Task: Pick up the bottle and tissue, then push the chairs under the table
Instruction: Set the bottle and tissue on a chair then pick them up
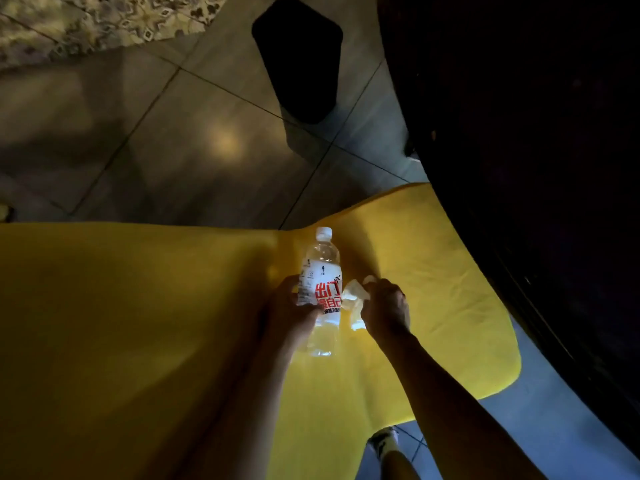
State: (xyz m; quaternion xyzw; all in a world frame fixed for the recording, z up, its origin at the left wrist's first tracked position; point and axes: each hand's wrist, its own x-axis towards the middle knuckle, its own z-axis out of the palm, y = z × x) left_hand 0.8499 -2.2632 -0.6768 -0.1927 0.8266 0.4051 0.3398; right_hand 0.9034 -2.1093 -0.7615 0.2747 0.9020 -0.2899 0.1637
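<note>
The water bottle [320, 292] lies on its side on the yellow chair seat [433, 271], white cap pointing away from the person; the left hand [294, 308] is wrapped around its labelled middle, fingers curled over the left edge, a grip that suits lifting it straight off the cushion. Just beside it, the crumpled white tissue [353, 299] is pinched in the closed right hand [386, 311], bunched so that it comes away in 1 piece. Both things appear to touch the seat yet, so the pickup looks begun but not finished. A 2nd yellow seat [121, 323] abuts the 1st on the left; the dark round desk [536, 168] curves along the right. Both chairs seem to stand out from it; pushing them under remains to be done.
</note>
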